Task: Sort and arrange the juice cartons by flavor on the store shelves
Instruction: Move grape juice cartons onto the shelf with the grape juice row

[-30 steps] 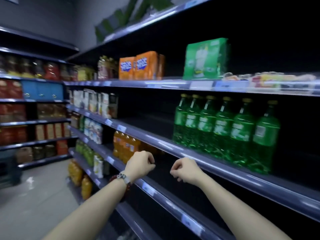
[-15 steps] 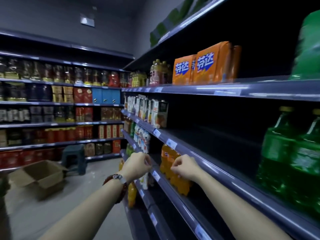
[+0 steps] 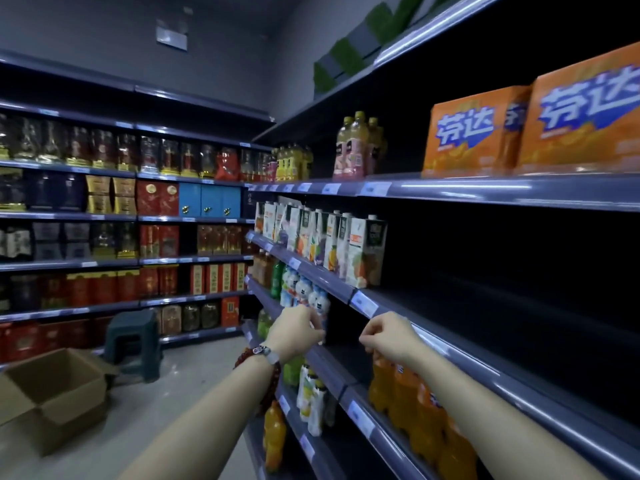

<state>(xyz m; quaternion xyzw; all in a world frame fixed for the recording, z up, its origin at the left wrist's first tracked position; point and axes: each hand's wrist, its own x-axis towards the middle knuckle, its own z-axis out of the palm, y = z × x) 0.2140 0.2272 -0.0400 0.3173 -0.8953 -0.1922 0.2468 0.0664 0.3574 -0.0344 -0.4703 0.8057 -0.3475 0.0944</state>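
A row of several tall white juice cartons with mixed fruit pictures stands on the second shelf of the right-hand rack, ahead and above my hands. To the right of the cartons that shelf is dark and bare. My left hand, with a bead bracelet and a watch on the wrist, is curled into a loose fist in front of the shelf below the cartons. My right hand is also curled shut, just below the second shelf's front edge. Neither hand holds anything.
Orange soda boxes and juice bottles sit on the shelf above. Orange bottles and white bottles fill lower shelves. An open cardboard box and a dark stool stand on the floor at left. Stocked shelves line the back wall.
The view has swung left along the aisle, so the green bottles left the frame and the juice cartons came nearer. Both hands stay curled shut in front of me.
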